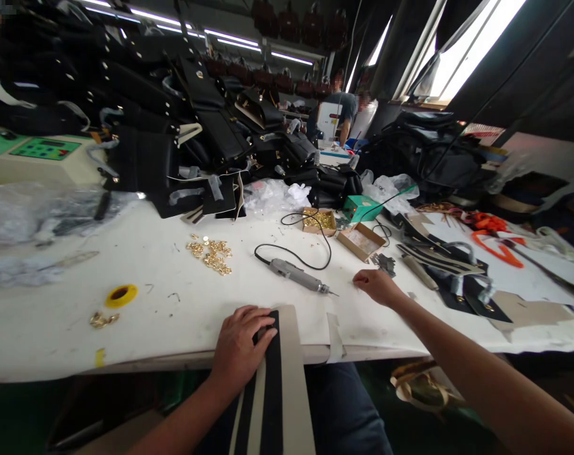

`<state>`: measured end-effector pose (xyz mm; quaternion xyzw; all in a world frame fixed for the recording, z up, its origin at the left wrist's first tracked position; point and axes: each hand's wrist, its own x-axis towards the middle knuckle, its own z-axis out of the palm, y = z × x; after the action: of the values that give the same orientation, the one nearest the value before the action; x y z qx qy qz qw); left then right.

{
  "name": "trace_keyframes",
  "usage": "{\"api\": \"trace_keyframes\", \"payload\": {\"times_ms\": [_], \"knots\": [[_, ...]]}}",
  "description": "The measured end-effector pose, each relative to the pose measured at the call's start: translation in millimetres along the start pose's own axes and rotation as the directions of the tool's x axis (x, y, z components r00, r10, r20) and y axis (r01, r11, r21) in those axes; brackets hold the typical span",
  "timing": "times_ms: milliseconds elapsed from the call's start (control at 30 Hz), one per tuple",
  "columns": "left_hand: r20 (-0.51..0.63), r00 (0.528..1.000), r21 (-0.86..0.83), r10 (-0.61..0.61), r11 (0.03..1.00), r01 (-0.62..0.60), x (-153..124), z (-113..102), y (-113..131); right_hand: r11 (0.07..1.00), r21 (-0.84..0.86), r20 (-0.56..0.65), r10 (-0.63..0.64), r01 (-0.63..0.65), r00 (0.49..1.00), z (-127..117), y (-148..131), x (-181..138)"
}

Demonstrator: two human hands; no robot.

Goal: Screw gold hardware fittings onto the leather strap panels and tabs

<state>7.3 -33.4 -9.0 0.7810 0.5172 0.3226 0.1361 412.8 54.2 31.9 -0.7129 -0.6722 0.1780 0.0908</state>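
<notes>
At the table's front edge my left hand (244, 341) grips the top end of a stack of black and cream leather strips (272, 392), its fingers curled over them. The strips hang down over my lap. My right hand (376, 285) is on the white tabletop, fingertips pinched together; whatever they may hold is too small to make out. Just left of those fingertips lies a grey electric screwdriver (296, 275), its bit pointing right and its black cord looping behind it. Dark flat metal pieces (385, 263) lie just beyond my right hand.
Gold metal fittings (213, 254) are scattered left of the screwdriver. A yellow tape roll (121, 295) lies further left. Small cardboard boxes (361, 242) and a green box (361, 208) stand behind. Black bags (215, 126) pile up at the back; a person (346, 110) works beyond.
</notes>
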Motion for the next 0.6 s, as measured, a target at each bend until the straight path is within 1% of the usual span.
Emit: {"api": "trace_keyframes", "payload": {"times_ms": [133, 267, 433, 500, 600], "knots": [[0.000, 1.000, -0.003, 0.006, 1.000, -0.006, -0.8, 0.6, -0.6, 0.996, 0.084, -0.035, 0.011, -0.008, 0.999, -5.1, -10.5, 23.3], [0.018, 1.000, 0.004, -0.006, 1.000, 0.006, -1.2, 1.3, -1.5, 0.993, 0.114, -0.070, -0.008, 0.016, 0.998, -2.8, -37.9, 64.3], [0.025, 0.999, 0.005, -0.020, 1.000, 0.020, -2.7, 0.9, -1.0, 0.996, 0.082, -0.087, -0.023, 0.030, 0.996, 7.5, -74.4, 118.4], [0.022, 0.999, 0.006, -0.025, 1.000, 0.025, -3.6, 0.7, -0.4, 0.999, 0.051, -0.083, -0.002, 0.006, 0.997, 12.9, -81.8, 134.2], [0.017, 1.000, 0.008, -0.025, 1.000, 0.024, -4.6, 0.8, 0.8, 0.999, -0.009, -0.076, 0.047, -0.047, 0.996, 20.5, -86.0, 148.4]]}}
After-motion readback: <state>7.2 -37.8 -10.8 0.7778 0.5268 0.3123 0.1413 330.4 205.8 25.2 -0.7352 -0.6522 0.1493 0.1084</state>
